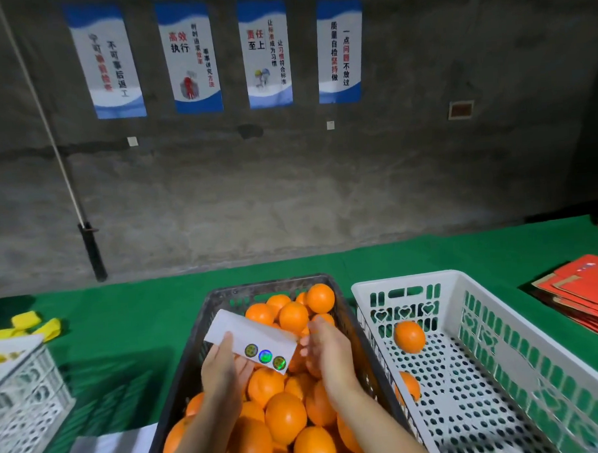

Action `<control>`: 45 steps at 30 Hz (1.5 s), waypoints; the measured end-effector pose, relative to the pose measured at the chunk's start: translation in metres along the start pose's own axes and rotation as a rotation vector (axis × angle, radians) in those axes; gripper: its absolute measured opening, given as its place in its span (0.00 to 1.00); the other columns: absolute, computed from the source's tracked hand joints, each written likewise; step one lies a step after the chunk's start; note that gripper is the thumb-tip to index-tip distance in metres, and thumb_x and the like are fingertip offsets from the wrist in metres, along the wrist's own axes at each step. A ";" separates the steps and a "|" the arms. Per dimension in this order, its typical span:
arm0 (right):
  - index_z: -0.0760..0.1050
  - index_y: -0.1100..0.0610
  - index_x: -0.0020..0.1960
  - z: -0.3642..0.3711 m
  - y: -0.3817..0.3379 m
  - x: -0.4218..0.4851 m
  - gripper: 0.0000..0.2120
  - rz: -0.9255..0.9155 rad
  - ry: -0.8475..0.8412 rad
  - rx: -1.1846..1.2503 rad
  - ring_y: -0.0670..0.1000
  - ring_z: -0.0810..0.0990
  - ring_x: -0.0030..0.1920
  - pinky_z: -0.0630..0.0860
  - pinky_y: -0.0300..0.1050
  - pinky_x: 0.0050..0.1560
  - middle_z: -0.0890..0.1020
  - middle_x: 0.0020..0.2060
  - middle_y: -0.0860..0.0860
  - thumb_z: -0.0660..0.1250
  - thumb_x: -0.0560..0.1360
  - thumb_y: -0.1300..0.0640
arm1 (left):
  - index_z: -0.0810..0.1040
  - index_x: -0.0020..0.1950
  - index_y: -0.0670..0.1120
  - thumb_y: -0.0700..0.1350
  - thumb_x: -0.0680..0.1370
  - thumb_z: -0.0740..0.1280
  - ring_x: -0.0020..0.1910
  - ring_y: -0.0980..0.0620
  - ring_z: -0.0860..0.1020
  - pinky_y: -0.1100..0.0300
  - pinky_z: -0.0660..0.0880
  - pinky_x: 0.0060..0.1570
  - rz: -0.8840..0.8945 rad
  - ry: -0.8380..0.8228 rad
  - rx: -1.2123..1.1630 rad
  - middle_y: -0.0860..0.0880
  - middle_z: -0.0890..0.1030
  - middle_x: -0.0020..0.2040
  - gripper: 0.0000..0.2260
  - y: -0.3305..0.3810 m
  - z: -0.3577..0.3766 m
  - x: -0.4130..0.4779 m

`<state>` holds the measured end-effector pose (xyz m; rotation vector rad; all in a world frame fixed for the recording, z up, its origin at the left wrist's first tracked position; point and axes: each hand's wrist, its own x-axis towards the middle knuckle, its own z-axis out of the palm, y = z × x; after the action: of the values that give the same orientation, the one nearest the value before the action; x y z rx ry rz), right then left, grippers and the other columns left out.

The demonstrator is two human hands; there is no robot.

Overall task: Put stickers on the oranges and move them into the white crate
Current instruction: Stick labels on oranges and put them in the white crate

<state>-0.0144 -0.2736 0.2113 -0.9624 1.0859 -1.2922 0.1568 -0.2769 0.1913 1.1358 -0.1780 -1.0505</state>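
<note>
Head view:
Left hand (225, 366): it holds the sticker sheet (251, 339) over the dark crate (206, 329), thumb on top and fingers under it.
Sheet: white, with three round stickers (265, 356) in a row near its lower edge.
Right hand (325, 348): it is over the oranges (285, 415) just beside the sheet, fingers loosely spread and blurred; it holds nothing that can be seen.
Dark crate: nearly full of oranges, on the green table (123, 323).
White crate (474, 348): just right of the dark crate, with two oranges (409, 337) inside near its left wall.
Right edge: a pile of red cartons (588, 292).
Left edge: another white crate (20, 392) and yellow pieces (34, 325).
</note>
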 end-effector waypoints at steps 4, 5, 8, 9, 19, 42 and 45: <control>0.79 0.47 0.57 0.001 0.022 -0.006 0.14 -0.713 0.031 -0.885 0.46 0.73 0.54 0.72 0.43 0.53 0.78 0.52 0.43 0.63 0.79 0.41 | 0.74 0.69 0.44 0.51 0.80 0.69 0.42 0.51 0.81 0.59 0.78 0.34 0.095 -0.029 0.116 0.50 0.80 0.42 0.21 0.004 0.001 -0.007; 0.79 0.47 0.60 0.002 0.025 -0.006 0.16 -0.768 -0.007 -0.934 0.45 0.71 0.57 0.70 0.43 0.57 0.77 0.55 0.43 0.61 0.79 0.40 | 0.73 0.70 0.44 0.51 0.79 0.69 0.42 0.51 0.82 0.59 0.79 0.35 0.112 -0.060 0.149 0.51 0.81 0.43 0.22 0.004 0.002 -0.012; 0.78 0.45 0.63 0.002 0.028 -0.002 0.19 -0.775 -0.078 -0.961 0.46 0.71 0.60 0.69 0.43 0.61 0.75 0.58 0.42 0.61 0.79 0.38 | 0.72 0.71 0.44 0.52 0.79 0.69 0.45 0.50 0.83 0.58 0.81 0.36 0.134 -0.157 0.190 0.52 0.81 0.46 0.23 0.002 0.004 -0.023; 0.78 0.45 0.64 0.002 0.028 -0.001 0.19 -0.772 -0.082 -0.957 0.45 0.71 0.60 0.69 0.43 0.61 0.75 0.58 0.41 0.62 0.79 0.37 | 0.71 0.72 0.44 0.53 0.80 0.69 0.46 0.50 0.83 0.58 0.81 0.36 0.135 -0.183 0.194 0.51 0.81 0.49 0.24 0.001 0.004 -0.025; 0.80 0.48 0.63 0.004 0.027 -0.002 0.16 -0.776 -0.045 -0.875 0.44 0.75 0.58 0.73 0.44 0.59 0.80 0.57 0.40 0.68 0.78 0.44 | 0.74 0.63 0.46 0.55 0.75 0.72 0.49 0.50 0.85 0.60 0.81 0.38 -0.006 -0.450 0.147 0.48 0.87 0.48 0.21 0.000 0.005 -0.029; 0.85 0.51 0.53 -0.006 0.027 0.000 0.11 -1.286 0.130 -1.081 0.44 0.84 0.51 0.77 0.45 0.56 0.86 0.51 0.45 0.64 0.78 0.52 | 0.75 0.62 0.48 0.54 0.67 0.76 0.54 0.48 0.84 0.56 0.81 0.52 0.151 -0.509 0.317 0.48 0.83 0.56 0.26 -0.008 0.003 -0.026; 0.85 0.52 0.53 -0.007 0.027 0.002 0.09 -1.317 0.123 -1.091 0.45 0.85 0.52 0.77 0.47 0.57 0.86 0.51 0.47 0.71 0.74 0.55 | 0.75 0.57 0.50 0.55 0.66 0.76 0.51 0.50 0.85 0.60 0.81 0.46 0.155 -0.480 0.320 0.50 0.83 0.53 0.23 -0.007 0.004 -0.027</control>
<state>-0.0148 -0.2731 0.1828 -2.7511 1.2716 -1.7240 0.1358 -0.2592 0.1975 1.1135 -0.8263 -1.1670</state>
